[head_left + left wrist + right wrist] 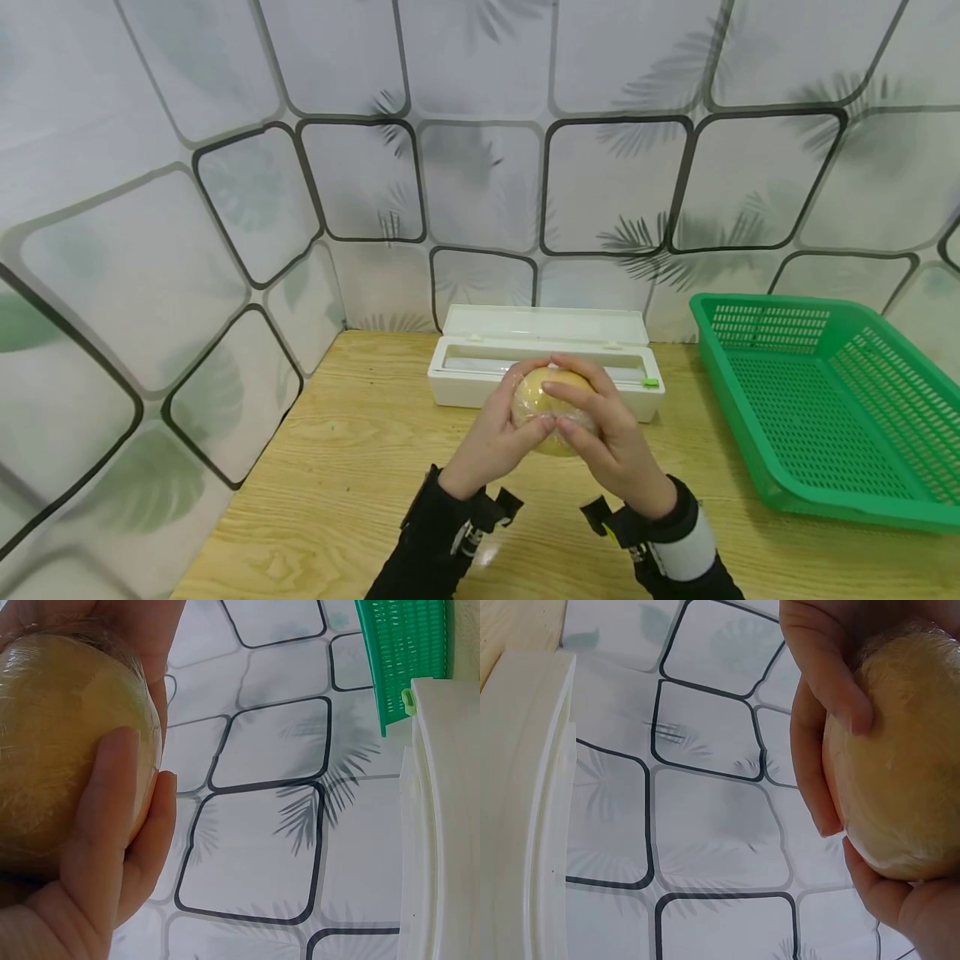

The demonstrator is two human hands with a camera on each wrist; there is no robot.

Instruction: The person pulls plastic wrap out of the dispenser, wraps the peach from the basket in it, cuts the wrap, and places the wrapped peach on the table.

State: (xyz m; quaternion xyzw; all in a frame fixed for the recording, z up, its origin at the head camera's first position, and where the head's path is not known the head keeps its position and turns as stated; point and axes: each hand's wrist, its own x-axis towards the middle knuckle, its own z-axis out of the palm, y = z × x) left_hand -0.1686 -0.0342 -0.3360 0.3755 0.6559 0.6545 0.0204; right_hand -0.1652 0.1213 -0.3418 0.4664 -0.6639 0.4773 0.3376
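Observation:
Between both hands is a round yellow fruit (531, 398), wrapped in clear cling film and held above the table. Its kind is unclear. My left hand (495, 435) grips its left side, the thumb on the near face. On the other side, my right hand (621, 442) curls its fingers over the top and right, with its thumb close to the left one. Wrinkled, shiny film covers the fruit (52, 742) in the left wrist view. The right wrist view shows film bunched at one end of the fruit (911, 772).
Behind the hands stands a white cling film dispenser (459, 392), its lid (546, 323) raised and a green slider (650, 382) at its right end. A green plastic basket (780, 479) sits on the right of the wooden table (337, 467). A patterned cloth backs the table.

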